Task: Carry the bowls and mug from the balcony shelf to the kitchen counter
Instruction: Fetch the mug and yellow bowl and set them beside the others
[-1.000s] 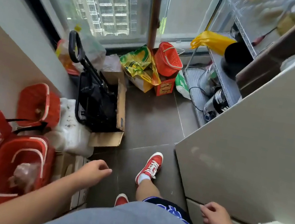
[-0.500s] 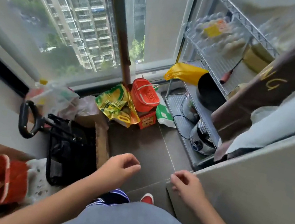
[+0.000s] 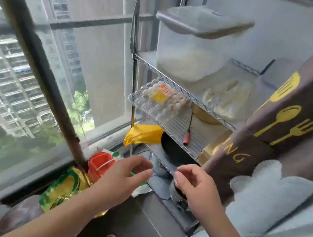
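My left hand [image 3: 126, 175] and right hand [image 3: 196, 186] are near each other but not touching, both empty with fingers loosely curled, in front of the lower tiers of the wire shelf [image 3: 178, 86] ahead on my right. What looks like a tan bowl [image 3: 204, 116] sits far back on the middle tier, right of the egg carton [image 3: 159, 98]. With the blur I cannot pick out a mug.
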A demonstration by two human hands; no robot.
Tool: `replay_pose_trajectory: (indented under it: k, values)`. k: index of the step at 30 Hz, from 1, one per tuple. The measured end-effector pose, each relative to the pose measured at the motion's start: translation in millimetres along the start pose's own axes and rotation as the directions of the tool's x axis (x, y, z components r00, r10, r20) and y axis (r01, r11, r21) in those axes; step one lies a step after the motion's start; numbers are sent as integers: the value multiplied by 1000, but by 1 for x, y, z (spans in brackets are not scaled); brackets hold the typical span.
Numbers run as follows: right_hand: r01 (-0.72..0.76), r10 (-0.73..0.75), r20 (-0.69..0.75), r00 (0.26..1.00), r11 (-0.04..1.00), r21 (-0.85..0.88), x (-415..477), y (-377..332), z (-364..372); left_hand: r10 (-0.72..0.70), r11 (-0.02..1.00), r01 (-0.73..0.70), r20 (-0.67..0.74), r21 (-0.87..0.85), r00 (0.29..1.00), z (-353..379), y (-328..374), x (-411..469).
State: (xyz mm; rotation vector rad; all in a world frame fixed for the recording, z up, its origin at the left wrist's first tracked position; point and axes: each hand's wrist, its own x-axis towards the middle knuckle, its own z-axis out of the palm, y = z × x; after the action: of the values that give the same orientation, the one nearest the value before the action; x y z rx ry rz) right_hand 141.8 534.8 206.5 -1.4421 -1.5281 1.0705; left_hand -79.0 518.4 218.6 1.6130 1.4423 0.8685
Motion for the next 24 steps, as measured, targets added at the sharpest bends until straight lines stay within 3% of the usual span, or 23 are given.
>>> replay_pose_trajectory:
  k: [6,13,24]
  values:
    - [105,-110,-228,967,994,-33,49,-70,-6,269,961,-263,69,-81,961,-54,53,89]
    - [239,-284,-432,856,958,-158,65,-147,-44,545,835,-529,100,-149,832,-80,135,154]
    - [468,-589,-566,577,806,-362,89,-268,-115,847,529,-834,24,-156,532,-101,279,206]
